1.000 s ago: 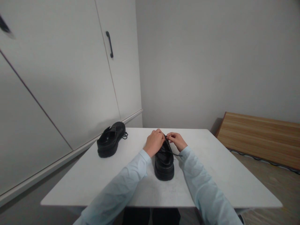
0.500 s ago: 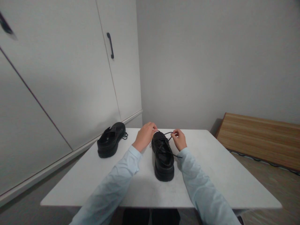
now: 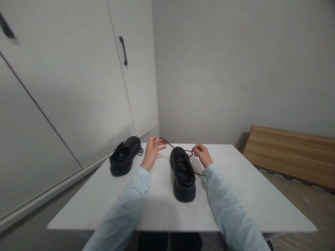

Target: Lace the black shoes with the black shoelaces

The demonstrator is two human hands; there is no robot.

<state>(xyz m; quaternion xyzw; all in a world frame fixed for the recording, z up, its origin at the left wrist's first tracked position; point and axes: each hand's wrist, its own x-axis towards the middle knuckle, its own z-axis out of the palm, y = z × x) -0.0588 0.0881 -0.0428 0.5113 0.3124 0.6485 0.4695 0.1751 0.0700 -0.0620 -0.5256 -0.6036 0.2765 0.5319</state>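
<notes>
In the head view, the left hand (image 3: 152, 150) is pinching a black lace (image 3: 167, 142) between thumb and forefinger, its other fingers spreading loosely. The right hand (image 3: 202, 154) is curling its fingers closed, gripping a loop of lace at the tips. Between the hands, the laced shoe (image 3: 184, 192) is resting on the white table (image 3: 162, 212), toe pointing away. The fingers are hiding the exact pinch points; black-on-black lacing is blurring together, and the frame's bottom edge is cutting off both sleeves (image 3: 232, 209).

Black shoe (image 3: 183, 177) | upright on table (image 3: 91, 205), toe away | lace (image 3: 169, 143) untied
</notes>
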